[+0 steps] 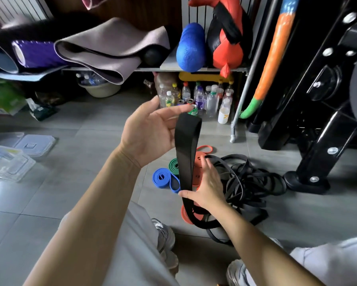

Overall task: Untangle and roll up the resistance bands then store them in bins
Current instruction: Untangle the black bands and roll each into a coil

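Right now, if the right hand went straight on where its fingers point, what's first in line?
Likely the orange band on the floor, just past the fingertips of the right hand, which holds the black band. Depth is unclear from one view.

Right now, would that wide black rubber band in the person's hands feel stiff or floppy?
Probably floppy: the wide black rubber band droops in a loop from the left hand. Likely light for its length, being thin and flat.

You have bare floor [90,131] between the clear bins [10,162] and rolled bands [163,177]; bottles [204,100] stand ahead, black tangle [251,182] and machine frame [318,141] rightward.
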